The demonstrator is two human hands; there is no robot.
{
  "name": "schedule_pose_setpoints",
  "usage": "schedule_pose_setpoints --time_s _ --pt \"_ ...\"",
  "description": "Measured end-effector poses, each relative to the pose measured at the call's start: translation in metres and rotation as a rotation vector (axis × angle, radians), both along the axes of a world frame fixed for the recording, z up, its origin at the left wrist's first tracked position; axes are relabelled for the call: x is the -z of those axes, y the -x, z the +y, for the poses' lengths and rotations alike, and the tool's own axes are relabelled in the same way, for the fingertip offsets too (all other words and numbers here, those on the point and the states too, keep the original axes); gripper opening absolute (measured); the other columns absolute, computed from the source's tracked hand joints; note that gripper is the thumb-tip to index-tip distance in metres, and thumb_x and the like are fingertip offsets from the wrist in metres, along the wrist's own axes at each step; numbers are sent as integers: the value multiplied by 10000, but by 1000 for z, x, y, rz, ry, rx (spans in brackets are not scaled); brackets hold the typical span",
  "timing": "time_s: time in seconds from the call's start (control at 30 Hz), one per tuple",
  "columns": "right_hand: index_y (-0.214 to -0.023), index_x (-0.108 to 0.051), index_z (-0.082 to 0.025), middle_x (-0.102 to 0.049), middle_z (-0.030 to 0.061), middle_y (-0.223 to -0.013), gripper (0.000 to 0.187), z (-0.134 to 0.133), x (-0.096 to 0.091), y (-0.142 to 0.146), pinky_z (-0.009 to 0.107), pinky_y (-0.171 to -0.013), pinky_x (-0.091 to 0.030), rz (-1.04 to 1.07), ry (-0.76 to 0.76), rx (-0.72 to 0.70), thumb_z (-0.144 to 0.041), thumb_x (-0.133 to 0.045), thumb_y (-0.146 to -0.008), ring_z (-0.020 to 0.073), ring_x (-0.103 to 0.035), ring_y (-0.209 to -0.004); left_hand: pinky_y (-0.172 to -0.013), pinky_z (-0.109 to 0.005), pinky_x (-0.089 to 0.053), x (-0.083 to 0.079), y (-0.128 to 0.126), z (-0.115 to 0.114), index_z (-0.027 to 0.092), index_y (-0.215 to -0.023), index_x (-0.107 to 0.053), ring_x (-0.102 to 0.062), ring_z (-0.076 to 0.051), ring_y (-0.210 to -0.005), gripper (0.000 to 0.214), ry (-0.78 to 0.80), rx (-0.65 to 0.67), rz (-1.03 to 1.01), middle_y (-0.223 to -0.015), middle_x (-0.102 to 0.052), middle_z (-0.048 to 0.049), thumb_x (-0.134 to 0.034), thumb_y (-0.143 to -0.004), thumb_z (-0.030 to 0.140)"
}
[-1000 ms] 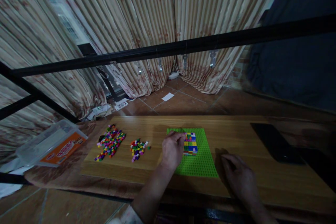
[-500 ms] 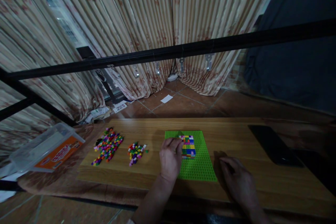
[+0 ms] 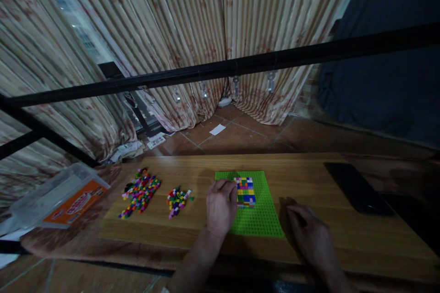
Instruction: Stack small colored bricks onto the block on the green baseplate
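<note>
A block of multicoloured toy bricks point(image 3: 245, 192) is built up on a green studded baseplate point(image 3: 259, 222). At its left side is my left hand point(image 3: 222, 203), fingers curled together over the plate's left edge; whatever they pinch is hidden. My right hand point(image 3: 309, 231) rests on the wooden board just right of the plate, loosely curled, with nothing visible in it. To the left lie a small pile of loose bricks point(image 3: 178, 201) and a larger pile point(image 3: 140, 192) beyond it.
On the far left stands a clear plastic box point(image 3: 65, 197) with an orange label. A dark phone-like slab point(image 3: 359, 187) lies on the right of the wooden board point(image 3: 154, 231). A black rail point(image 3: 206, 72) crosses behind, before striped curtains point(image 3: 178, 23).
My left hand has shifted slightly left, off the brick block's edge. My right hand has stayed in place. The view has moved a little.
</note>
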State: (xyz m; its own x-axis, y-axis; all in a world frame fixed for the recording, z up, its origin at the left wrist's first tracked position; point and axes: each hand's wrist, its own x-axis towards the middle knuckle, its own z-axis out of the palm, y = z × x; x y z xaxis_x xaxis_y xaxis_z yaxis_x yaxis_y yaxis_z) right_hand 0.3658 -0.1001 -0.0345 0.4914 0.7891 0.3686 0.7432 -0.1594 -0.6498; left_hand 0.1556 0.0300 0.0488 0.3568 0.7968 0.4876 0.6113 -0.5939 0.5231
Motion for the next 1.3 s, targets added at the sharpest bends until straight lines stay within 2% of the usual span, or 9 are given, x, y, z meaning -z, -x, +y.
schedule_pose_setpoints --time_s 0.23,0.47,0.93,1.3 --pt "-932 -652 -215 -694 77 -992 295 0 1 -1 336 -788 -518 -4 -14 -13 -426 -448 -910 212 -678 -867 -787 -298 -454 -4 -1 5 260 -921 -727 -584 -164 -847 168 -23 48 26 -904 -692 -12 -580 -899 182" --pt "-916 -659 -216 -696 74 -988 297 0 -1 0 334 -787 -519 5 4 7 -426 -448 -902 212 -679 -874 -753 -290 -420 -6 -5 11 229 -747 -710 -567 -153 -784 161 -25 46 6 -796 -669 -8 -618 -870 181" --pt "-929 -651 -215 -691 73 -990 290 0 0 -1 338 -793 -512 -2 -3 -2 -425 -453 -907 210 -674 -866 -771 -298 -432 -2 -5 12 208 -755 -682 -583 -159 -805 150 -84 100 -56 -826 -677 -12 -613 -842 107" --pt "-949 -655 -214 -689 77 -1013 294 0 1 -1 329 -785 -511 -37 -4 -8 -416 -444 -915 210 -674 -881 -735 -250 -448 -3 -6 15 185 -682 -640 -571 -143 -780 229 -21 164 -79 -765 -646 -13 -559 -846 47"
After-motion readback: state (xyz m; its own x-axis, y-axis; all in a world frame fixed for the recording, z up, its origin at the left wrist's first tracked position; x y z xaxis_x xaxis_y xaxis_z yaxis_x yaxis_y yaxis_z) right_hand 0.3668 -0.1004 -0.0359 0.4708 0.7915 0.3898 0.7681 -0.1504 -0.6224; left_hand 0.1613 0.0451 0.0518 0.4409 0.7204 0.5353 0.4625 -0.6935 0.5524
